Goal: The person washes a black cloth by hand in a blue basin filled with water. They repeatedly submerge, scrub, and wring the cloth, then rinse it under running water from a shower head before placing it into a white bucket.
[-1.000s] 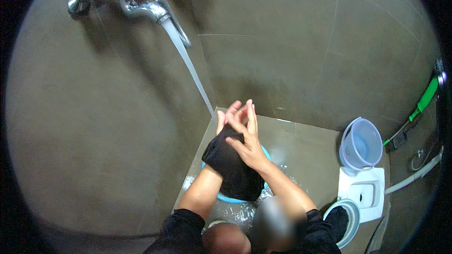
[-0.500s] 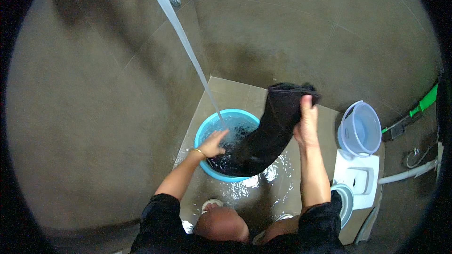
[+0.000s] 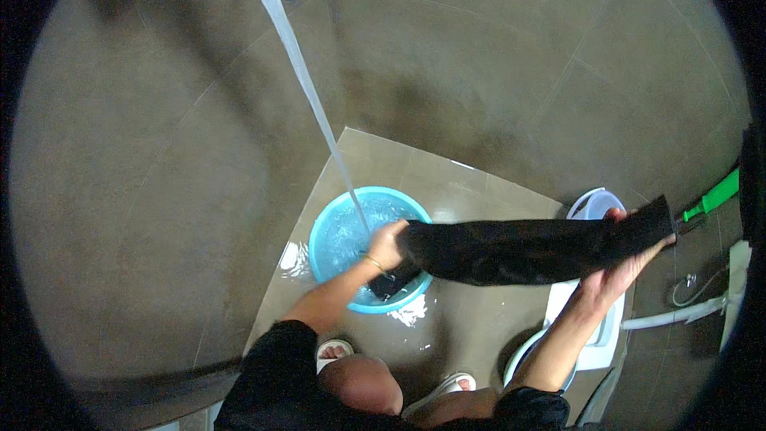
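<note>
A long black garment (image 3: 511,251) is stretched sideways between my two hands, one end over a round blue basin (image 3: 316,254). At the basin's right side my left hand (image 3: 388,246) is closed on the bunched cloth, and a dark lower part of the garment hangs into the water. Far to the right, my right hand (image 3: 608,281) grips the other end, its fingers partly hidden behind the fabric. From above, a stream of water (image 3: 299,64) falls into the basin, where the surface is churned up.
A pale blue bucket (image 3: 594,204) stands behind the garment's right end. Below it lies a white squat toilet (image 3: 610,335), with another light blue tub (image 3: 515,359) beside it, partly covered by my right arm. A green-handled tool (image 3: 714,195) leans at the right wall. The floor tiles are wet.
The right hand has moved to the right, pulling the garment out nearly level. My left hand, open over the water before, has taken hold of the cloth. More of the garment is out of the basin.
</note>
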The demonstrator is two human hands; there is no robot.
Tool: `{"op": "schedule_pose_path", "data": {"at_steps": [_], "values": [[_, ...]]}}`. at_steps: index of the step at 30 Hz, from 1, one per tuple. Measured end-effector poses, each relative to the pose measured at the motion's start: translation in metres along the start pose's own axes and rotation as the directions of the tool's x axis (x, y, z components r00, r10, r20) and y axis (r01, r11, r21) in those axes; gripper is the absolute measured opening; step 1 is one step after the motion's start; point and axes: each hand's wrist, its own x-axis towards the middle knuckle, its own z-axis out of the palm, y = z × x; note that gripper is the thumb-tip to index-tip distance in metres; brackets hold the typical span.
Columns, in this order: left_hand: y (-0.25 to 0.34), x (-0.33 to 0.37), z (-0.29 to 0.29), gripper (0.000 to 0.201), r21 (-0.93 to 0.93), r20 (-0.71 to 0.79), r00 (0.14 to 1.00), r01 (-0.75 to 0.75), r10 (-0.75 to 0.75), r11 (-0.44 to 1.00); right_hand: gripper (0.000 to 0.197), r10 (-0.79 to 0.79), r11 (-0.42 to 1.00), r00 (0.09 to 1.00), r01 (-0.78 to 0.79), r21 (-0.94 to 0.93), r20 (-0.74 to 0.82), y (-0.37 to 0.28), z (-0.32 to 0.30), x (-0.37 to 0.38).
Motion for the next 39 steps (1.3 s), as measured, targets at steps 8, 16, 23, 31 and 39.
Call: {"op": "schedule_pose_path", "data": {"at_steps": [8,16,23,31,39], "values": [[-0.019,-0.016,-0.077,0.022,-0.811,-0.064,0.750,0.345,-0.658,0.472,0.046,0.529,0.847,0.823,-0.527,0.068,-0.207,0.101,-0.047,0.016],[-0.023,-0.110,-0.119,0.111,0.348,-0.195,0.752,0.653,-0.629,0.673,0.044,0.464,0.647,0.841,-0.536,-0.542,-0.279,0.259,-0.122,-0.088],[0.061,-0.075,-0.060,0.094,0.674,0.346,0.905,-0.057,-0.247,0.736,0.036,0.425,0.287,0.884,-0.336,-0.897,-0.195,0.363,-0.166,-0.145],[-0.009,-0.063,-0.053,0.093,0.871,0.317,0.745,0.016,-0.587,0.490,0.056,0.742,-0.054,0.594,-0.409,-0.911,-0.311,0.443,-0.217,-0.198],[-0.071,-0.063,-0.019,0.102,0.954,0.225,0.674,-0.007,-0.703,0.299,0.087,0.634,-0.363,0.488,-0.497,-0.788,-0.600,0.413,-0.210,-0.160]]}}
